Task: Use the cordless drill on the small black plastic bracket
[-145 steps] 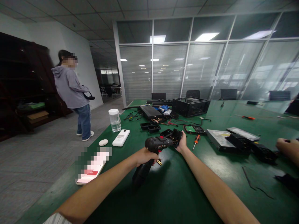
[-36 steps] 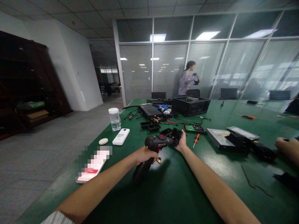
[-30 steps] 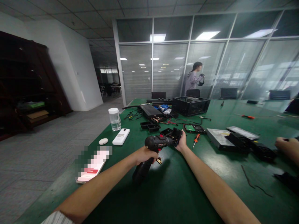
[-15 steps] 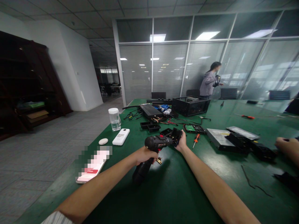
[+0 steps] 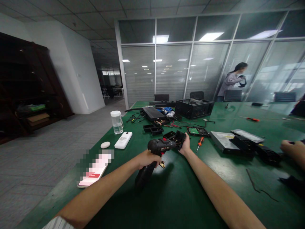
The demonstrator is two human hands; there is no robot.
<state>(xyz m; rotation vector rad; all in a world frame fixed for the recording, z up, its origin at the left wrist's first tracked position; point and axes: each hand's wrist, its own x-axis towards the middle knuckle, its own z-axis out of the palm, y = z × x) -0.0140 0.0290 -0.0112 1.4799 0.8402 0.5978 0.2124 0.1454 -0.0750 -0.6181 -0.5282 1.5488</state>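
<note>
Over the table (image 5: pixel 181 197): gripping drill (image 5: pixel 160 144) in left hand (image 5: pixel 150 158), with fingers curled round it; clasping case (image 5: pixel 179 140) in right hand (image 5: pixel 186 146) at drill's nose, with fingertips mostly hidden. Unchanged in hold and aim, despite passer-by (image 5: pixel 230 82) shifting rightward behind: suggesting steady, unfinished work.

We find the person in the pale lavender-grey hooded top (image 5: pixel 229 82) in a new place: before the tall glass partition with grey blinds (image 5: pixel 171 68), towards the right, where a few seconds ago we saw them near the dark reddish-brown wooden cabinet (image 5: pixel 39 74) on our left. Then we had them head to foot; now a dark-backed chair (image 5: pixel 233 95) hides the lower body. The black looped item (image 5: pixel 242 83), earlier at waist height, is up by the chest.
</note>
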